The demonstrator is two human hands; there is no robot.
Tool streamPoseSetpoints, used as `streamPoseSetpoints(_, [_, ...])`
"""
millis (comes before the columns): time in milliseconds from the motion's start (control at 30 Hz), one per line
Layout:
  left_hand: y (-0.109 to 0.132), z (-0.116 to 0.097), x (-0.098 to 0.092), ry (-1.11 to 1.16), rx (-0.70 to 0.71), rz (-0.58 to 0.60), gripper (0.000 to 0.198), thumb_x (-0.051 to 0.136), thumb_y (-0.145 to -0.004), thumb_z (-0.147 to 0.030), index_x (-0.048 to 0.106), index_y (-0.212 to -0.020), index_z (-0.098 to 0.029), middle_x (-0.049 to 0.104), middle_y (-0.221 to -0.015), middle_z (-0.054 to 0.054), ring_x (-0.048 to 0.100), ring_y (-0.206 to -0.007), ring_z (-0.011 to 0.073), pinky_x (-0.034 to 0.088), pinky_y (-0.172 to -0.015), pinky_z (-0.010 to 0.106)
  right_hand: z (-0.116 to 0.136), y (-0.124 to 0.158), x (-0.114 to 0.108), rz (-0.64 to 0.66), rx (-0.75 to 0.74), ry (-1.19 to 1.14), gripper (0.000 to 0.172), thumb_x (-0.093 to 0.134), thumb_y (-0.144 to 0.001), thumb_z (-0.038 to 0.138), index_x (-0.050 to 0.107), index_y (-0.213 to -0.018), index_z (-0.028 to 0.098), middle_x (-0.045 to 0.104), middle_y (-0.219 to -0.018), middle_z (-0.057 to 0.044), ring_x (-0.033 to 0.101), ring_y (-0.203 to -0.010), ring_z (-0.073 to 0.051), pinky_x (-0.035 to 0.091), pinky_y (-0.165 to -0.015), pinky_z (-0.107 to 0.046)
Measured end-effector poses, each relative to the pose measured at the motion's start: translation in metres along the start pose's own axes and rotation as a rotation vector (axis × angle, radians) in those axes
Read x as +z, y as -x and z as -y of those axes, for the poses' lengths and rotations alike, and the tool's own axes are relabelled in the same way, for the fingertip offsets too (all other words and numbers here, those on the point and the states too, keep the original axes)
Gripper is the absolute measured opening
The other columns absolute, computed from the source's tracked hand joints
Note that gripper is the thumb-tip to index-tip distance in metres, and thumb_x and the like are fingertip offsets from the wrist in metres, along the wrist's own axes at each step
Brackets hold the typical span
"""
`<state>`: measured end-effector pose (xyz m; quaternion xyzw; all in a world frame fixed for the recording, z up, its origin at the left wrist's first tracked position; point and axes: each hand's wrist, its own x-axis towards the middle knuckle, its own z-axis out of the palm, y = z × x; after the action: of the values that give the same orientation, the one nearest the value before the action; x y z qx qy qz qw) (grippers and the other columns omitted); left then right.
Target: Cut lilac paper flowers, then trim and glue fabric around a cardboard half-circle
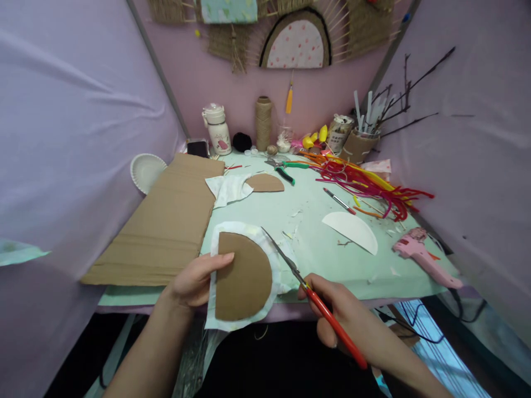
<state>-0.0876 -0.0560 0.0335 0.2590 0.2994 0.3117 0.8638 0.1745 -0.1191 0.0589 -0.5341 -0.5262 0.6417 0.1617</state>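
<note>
My left hand point(197, 279) grips a cardboard half-disc point(244, 276) together with the pale cloth point(238, 228) behind it, thumb on the cardboard's straight edge. The cloth shows as a margin all round the cardboard. In my right hand point(334, 304) is a pair of red-handled scissors point(295, 271). Their blades look closed or almost so, and point up and left beside the curved edge of the cloth. Part of the handles is hidden by my fingers. Beyond, a white half-disc point(352, 229) lies on the table, and another cardboard half-disc point(267, 182) rests near a cloth scrap point(228, 189).
A big cardboard sheet point(166, 221) covers the table's left side, near a paper plate point(147, 172). At right lie a pink glue gun point(425, 257) and pipe cleaners point(365, 182). Pliers point(284, 171), a marker point(338, 200), a bottle point(218, 130) and twine point(263, 122) stand or lie farther back.
</note>
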Motion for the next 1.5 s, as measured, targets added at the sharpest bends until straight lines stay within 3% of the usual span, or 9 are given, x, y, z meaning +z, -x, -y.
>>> streamPoseSetpoints(200, [0.0004, 0.0013, -0.0006, -0.039, -0.033, -0.002, 0.024, 0.060, -0.082, -0.024, 0.072, -0.097, -0.009, 0.074, -0.091, 0.014, 0.067, -0.096, 0.0286, 0.050, -0.088, 0.037, 0.0032, 0.0002, -0.0006, 0.006, 0.021, 0.035, 0.029, 0.047, -0.060, 0.002, 0.043, -0.079, 0.023, 0.045, -0.046, 0.013, 0.040, -0.039, -0.008, 0.029, -0.046, -0.018])
streamPoseSetpoints(433, [-0.0002, -0.0016, -0.0021, 0.040, -0.039, 0.063, 0.023, 0.061, -0.082, -0.027, 0.074, -0.091, -0.011, 0.075, -0.086, 0.010, 0.071, -0.084, 0.0226, 0.054, -0.076, 0.028, 0.0034, -0.0012, -0.0021, -0.011, 0.011, 0.087, 0.030, 0.053, -0.060, 0.003, 0.045, -0.081, 0.023, 0.044, -0.045, 0.013, 0.042, -0.041, -0.008, 0.028, -0.044, -0.018])
streamPoseSetpoints(933, [-0.0022, 0.0023, -0.0051, 0.117, -0.043, 0.154, 0.026, 0.056, -0.085, -0.026, 0.073, -0.094, -0.008, 0.075, -0.092, 0.012, 0.069, -0.091, 0.0227, 0.052, -0.084, 0.029, -0.0012, 0.0004, -0.0009, 0.070, -0.014, 0.033, 0.023, 0.046, -0.068, 0.004, 0.037, -0.078, 0.022, 0.048, -0.055, 0.011, 0.042, -0.042, -0.005, 0.026, -0.042, -0.015])
streamPoseSetpoints(1133, [-0.0042, 0.0057, -0.0067, 0.107, -0.060, 0.157, 0.028, 0.056, -0.085, -0.027, 0.072, -0.098, -0.007, 0.074, -0.093, 0.012, 0.068, -0.095, 0.0245, 0.050, -0.087, 0.031, -0.0011, 0.0005, 0.0001, 0.065, -0.014, 0.016, 0.019, 0.041, -0.072, 0.003, 0.036, -0.075, 0.022, 0.046, -0.052, 0.010, 0.037, -0.041, -0.004, 0.025, -0.040, -0.014])
streamPoseSetpoints(1500, [-0.0047, 0.0053, -0.0060, 0.078, -0.080, 0.100, 0.026, 0.060, -0.082, -0.027, 0.072, -0.093, -0.007, 0.075, -0.090, 0.012, 0.069, -0.091, 0.0238, 0.051, -0.084, 0.030, -0.0031, -0.0006, -0.0002, 0.026, -0.060, -0.009, 0.027, 0.038, -0.060, -0.003, 0.036, -0.072, 0.021, 0.043, -0.052, 0.011, 0.036, -0.042, -0.003, 0.023, -0.041, -0.014])
